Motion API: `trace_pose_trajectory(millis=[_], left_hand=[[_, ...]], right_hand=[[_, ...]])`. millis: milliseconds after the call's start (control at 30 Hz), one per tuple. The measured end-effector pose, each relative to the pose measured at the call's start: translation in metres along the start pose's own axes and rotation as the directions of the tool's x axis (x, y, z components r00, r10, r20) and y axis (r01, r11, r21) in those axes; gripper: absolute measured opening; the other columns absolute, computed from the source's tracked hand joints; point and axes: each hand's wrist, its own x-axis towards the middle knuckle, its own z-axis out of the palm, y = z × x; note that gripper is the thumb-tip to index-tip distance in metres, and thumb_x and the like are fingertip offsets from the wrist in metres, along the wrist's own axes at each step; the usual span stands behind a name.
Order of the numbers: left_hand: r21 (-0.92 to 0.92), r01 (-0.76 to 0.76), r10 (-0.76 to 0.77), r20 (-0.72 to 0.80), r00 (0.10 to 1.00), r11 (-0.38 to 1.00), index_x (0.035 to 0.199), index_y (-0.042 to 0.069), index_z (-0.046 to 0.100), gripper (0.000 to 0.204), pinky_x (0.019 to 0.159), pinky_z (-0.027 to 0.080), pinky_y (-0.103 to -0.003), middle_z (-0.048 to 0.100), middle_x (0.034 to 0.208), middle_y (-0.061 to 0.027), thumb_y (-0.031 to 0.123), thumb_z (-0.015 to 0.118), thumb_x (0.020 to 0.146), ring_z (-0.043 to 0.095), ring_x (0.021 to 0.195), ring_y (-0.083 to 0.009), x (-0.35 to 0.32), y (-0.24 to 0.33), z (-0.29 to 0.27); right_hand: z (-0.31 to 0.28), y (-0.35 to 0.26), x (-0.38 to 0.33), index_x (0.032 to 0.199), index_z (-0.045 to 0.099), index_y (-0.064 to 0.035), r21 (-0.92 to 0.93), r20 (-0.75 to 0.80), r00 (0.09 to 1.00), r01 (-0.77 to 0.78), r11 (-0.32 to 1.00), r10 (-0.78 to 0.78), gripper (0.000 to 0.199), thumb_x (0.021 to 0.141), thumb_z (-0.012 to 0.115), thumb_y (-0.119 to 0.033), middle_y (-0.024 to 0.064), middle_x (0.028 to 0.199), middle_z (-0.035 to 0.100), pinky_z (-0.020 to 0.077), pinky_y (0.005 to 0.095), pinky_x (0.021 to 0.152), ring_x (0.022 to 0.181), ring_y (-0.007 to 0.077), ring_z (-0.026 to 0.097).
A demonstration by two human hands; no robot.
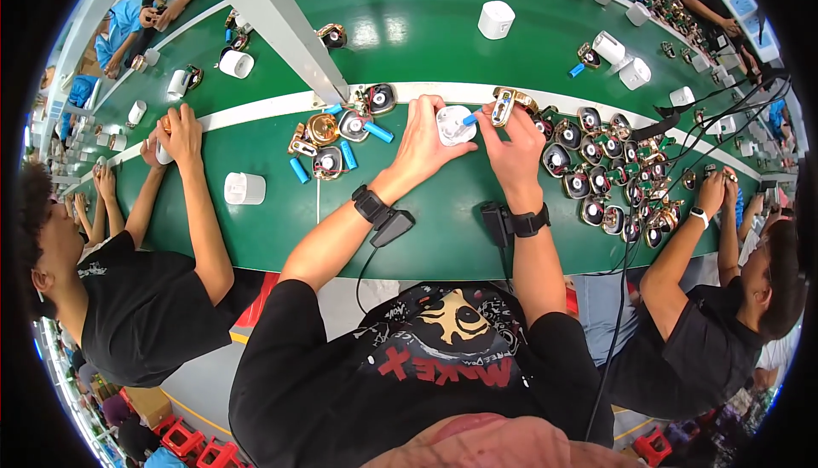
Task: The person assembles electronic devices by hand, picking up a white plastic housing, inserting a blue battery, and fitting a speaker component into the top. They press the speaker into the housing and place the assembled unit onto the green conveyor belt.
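My left hand (419, 151) is closed around a white plastic housing (454, 133), its open end turned up toward me. At the mouth of the housing, my right hand (516, 151) pinches a blue cylindrical battery (470, 119). A gold-framed speaker module (504, 112) is also held in my right hand, by the upper fingers. Whether a wire joins the battery to the module, I cannot tell. Left of my left hand lie several speaker modules (328, 162) with blue batteries (378, 132). Another white housing (245, 188) rests farther left.
Many speaker modules (594, 180) crowd the green table (426, 242) on my right, with black cables (629, 246) hanging over them. A white metal post (290, 37) stands ahead on the left. Co-workers sit on both sides. Beyond the white strip stands a housing (495, 20).
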Motion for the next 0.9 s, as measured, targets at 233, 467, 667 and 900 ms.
trace_pose_trajectory(millis=[233,467,667,900], left_hand=[[-0.018,0.019,-0.019,0.021,1.0,1.0,0.108,0.0,0.037,0.075,0.084,0.045,-0.042,0.045,0.104,-0.0173,0.022,0.091,0.06,0.047,0.1,-0.0336,-0.001,0.004,-0.002],[-0.102,0.071,-0.072,-0.013,0.997,0.992,0.108,-0.001,0.037,0.076,0.084,0.046,-0.042,0.046,0.104,-0.0176,0.023,0.091,0.06,0.05,0.1,-0.0333,0.002,0.0,0.001],[-0.03,-0.015,0.014,-0.015,1.0,0.999,0.114,-0.001,0.041,0.076,0.087,0.047,-0.042,0.05,0.108,-0.0182,0.022,0.091,0.061,0.052,0.104,-0.0338,0.002,0.006,-0.001],[-0.014,0.073,-0.073,0.023,0.997,0.997,0.12,0.0,0.044,0.076,0.091,0.047,-0.041,0.053,0.114,-0.0178,0.021,0.09,0.063,0.053,0.109,-0.0344,-0.005,0.002,-0.009]], right_hand=[[-0.006,0.008,-0.001,0.091,0.071,0.0004,0.045,0.096,0.994,0.04,0.998,-0.045,0.016,0.077,0.078,-0.003,0.0103,0.092,0.07,0.0548,0.032,0.069,0.08,0.0226,0.069],[0.015,0.013,-0.01,0.085,0.07,0.0018,0.057,0.283,0.939,-0.22,0.974,0.196,0.009,0.082,0.074,-0.005,0.0121,0.108,0.067,0.054,0.0305,0.072,0.084,0.0199,0.068],[0.045,0.024,-0.025,0.104,0.062,-0.0007,0.734,0.323,0.723,-0.599,0.321,0.61,0.02,0.085,0.07,-0.002,0.0087,0.101,0.063,0.0517,0.0289,0.078,0.092,0.0163,0.063],[0.045,0.038,-0.022,0.117,0.052,-0.0011,0.734,0.489,0.705,-0.651,0.194,0.514,0.033,0.087,0.068,-0.001,0.009,0.102,0.064,0.0488,0.0281,0.087,0.098,0.0149,0.061]])
